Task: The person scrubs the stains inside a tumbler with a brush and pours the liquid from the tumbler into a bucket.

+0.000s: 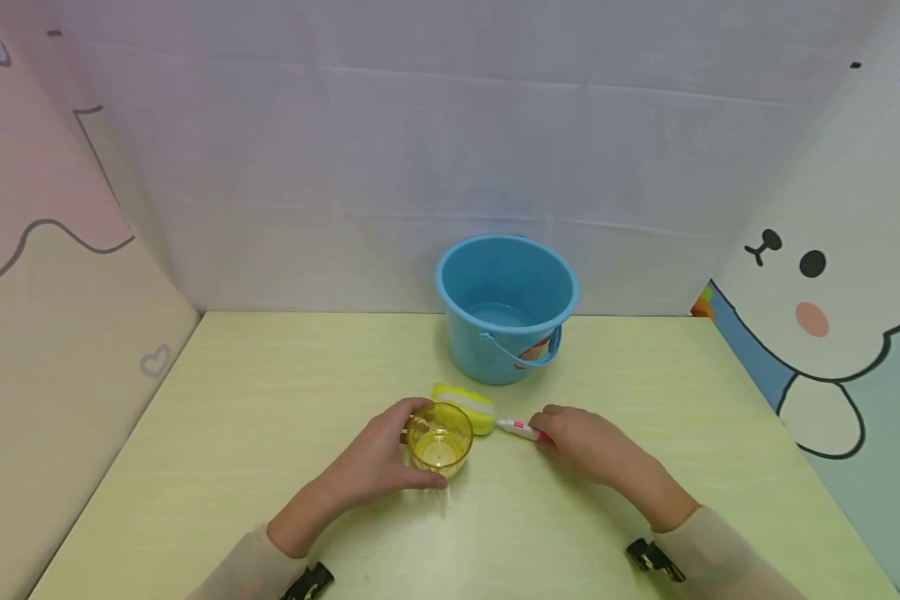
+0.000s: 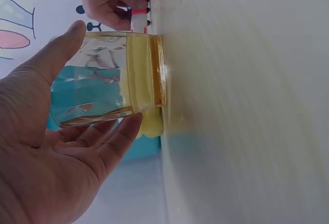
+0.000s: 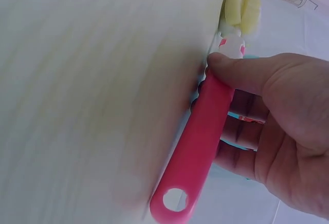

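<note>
Yellow cup (image 1: pixel 440 446), gripped by left fingers (image 2: pixel 122 141), partly hides the brush (image 1: pixel 483 418) whose handle (image 3: pixel 198 131) right fingers (image 3: pixel 237 157) pinch.

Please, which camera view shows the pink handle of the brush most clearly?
The right wrist view: the pink handle appears large and close, visible down to its holed end. In the head view, the right hand hides most of it; the left wrist view shows only a part, near the top edge.

The left hand (image 2: pixel 56 162) holds a clear yellowish cup (image 2: pixel 105 82) near the table (image 2: pixel 247 111)
</note>
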A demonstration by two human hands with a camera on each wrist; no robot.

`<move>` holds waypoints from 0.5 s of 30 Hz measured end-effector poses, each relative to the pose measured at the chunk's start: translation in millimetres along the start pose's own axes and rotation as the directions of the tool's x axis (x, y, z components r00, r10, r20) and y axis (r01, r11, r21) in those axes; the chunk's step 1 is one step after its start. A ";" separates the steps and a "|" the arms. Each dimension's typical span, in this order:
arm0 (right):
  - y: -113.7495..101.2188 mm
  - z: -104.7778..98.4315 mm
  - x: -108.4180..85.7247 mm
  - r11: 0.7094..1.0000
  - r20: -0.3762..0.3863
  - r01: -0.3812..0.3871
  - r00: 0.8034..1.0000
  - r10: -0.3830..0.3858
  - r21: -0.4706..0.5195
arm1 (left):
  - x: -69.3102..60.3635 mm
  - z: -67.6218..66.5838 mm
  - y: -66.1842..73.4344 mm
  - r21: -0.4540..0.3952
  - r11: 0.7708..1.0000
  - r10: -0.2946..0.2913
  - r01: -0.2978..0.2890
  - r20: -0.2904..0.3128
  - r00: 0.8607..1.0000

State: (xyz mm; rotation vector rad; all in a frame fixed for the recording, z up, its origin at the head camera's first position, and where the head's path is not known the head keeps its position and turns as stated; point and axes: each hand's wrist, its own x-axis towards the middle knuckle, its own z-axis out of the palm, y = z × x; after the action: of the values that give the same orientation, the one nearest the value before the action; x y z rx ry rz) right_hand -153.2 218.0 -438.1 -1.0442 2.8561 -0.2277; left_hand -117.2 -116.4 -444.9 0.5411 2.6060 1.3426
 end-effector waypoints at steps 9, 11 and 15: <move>0.6 -6.1 -1.3 0.995 -0.071 -0.005 0.997 -0.002 -0.100 | 0.2 1.3 -1.4 -0.012 1.000 -0.001 0.001 -0.005 1.000; 1.1 -9.5 -2.8 0.993 -0.090 -0.015 0.996 0.004 -0.121 | 0.1 1.7 -1.7 -0.014 1.000 0.002 -0.002 -0.008 1.000; 1.5 -19.9 -7.5 0.989 -0.112 -0.047 0.993 0.032 -0.139 | -0.3 1.8 -1.5 -0.021 1.000 0.008 -0.008 -0.008 1.000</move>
State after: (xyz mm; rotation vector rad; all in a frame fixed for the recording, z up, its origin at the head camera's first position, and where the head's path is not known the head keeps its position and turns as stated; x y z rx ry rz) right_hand -151.1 226.2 -418.6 -1.0275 3.0275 -0.0832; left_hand -116.8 -116.0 -447.2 0.5454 2.5954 1.3755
